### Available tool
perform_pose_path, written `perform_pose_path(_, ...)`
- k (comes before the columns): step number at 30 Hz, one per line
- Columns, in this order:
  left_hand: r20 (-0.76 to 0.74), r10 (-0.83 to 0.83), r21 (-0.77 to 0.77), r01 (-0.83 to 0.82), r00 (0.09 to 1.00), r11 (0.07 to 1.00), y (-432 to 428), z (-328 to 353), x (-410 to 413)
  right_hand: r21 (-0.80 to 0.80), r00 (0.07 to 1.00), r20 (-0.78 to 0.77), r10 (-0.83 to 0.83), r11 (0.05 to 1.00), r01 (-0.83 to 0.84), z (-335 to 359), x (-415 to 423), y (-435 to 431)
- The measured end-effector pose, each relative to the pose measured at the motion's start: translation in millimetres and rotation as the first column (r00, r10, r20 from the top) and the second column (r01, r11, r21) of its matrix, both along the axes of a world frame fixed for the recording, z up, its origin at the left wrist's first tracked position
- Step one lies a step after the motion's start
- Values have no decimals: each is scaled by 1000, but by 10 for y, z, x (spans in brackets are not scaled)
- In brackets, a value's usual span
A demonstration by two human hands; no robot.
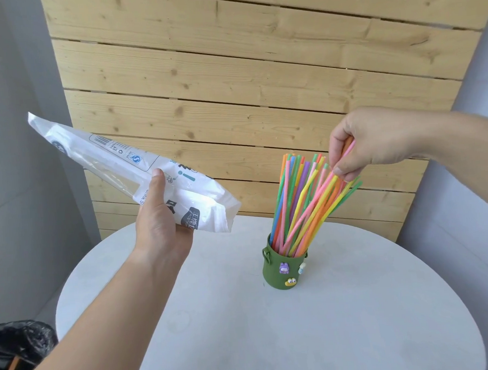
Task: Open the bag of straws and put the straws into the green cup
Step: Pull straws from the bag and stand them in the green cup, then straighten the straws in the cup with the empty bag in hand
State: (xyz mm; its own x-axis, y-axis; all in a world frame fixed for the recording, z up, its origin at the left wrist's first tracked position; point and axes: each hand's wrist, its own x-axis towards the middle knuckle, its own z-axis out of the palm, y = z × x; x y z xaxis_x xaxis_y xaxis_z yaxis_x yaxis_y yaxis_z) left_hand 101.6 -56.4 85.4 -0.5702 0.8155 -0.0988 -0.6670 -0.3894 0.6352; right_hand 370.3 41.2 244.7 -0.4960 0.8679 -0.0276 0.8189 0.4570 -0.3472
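A green cup (276, 271) with small cartoon charms stands on the round white table (246, 327). Several coloured straws (301, 204) stand in it, fanned out and leaning right. My right hand (377, 139) is above them, fingers pinched on the upper ends of some straws, one pink straw running through the grip. My left hand (162, 221) holds the white and clear plastic straw bag (116, 164) up in the air left of the cup. The bag lies tilted, its far end raised to the upper left, and looks flat and empty through its clear part.
A wall of pale wooden planks (258, 69) rises behind the table. A bin lined with a black bag (18, 344) sits on the floor at the lower left, beside the table's edge.
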Motion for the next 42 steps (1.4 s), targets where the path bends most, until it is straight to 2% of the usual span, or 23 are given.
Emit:
perform_pose_path(3, -3, -2, 4, 2, 1000, 1000, -4, -3, 7, 30, 997, 72, 30, 999, -32, -148, -123, 3)
perform_pose_path(7, -4, 0, 10, 0, 1000, 1000, -11, -4, -5, 275, 973, 230, 28, 957, -93, -356, -279, 34)
perform_pose_path(13, 21, -18, 23, 17, 1000, 1000, 11, -32, -31, 466, 943, 333, 0, 870, -164, -604, -335, 163)
perform_pose_path(15, 33, -33, 30, 32, 999, 999, 25, -53, -31, 517, 949, 314, -28, 843, -146, -683, -340, 179)
perform_pose_path(18, 35, -45, 40, 43, 998, 998, 42, -74, -40, 553, 959, 283, -26, 821, -141, -768, -352, 163)
perform_pose_path(23, 50, -66, 48, 63, 997, 997, 51, -106, -34, 592, 914, 400, -61, 779, -207, -790, -382, 120)
perform_pose_path(27, 40, -82, 34, 80, 996, 996, 53, -121, -6, 692, 948, 310, -64, 700, -179, -727, -410, 50)
perform_pose_path(29, 34, -86, 26, 85, 996, 996, 59, -123, 5, 675, 947, 315, -60, 716, -179, -730, -421, -5)
perform_pose_path(32, 27, -90, 12, 89, 996, 996, 56, -124, 25, 578, 889, 450, -88, 787, -214, -836, -448, -88)
perform_pose_path(34, 24, -95, 12, 94, 995, 995, 47, -124, 30, 570, 862, 493, -117, 792, -219, -892, -457, -119)
perform_pose_path(37, 14, -106, 17, 106, 994, 994, 39, -127, 35, 685, 910, 389, -142, 706, -182, -862, -470, -189)
perform_pose_path(39, 5, -112, 13, 112, 994, 994, 22, -109, 51, 761, 983, 183, -2, 634, -140, -863, -506, -289)
perform_pose_path(40, -1, -117, 15, 117, 993, 993, 14, -98, 61, 764, 990, 37, 133, 635, -114, -887, -536, -369)
perform_pose_path(42, -16, -123, 16, 124, 992, 992, -3, -76, 78, 651, 896, -269, 354, 752, -102, -992, -641, -578)
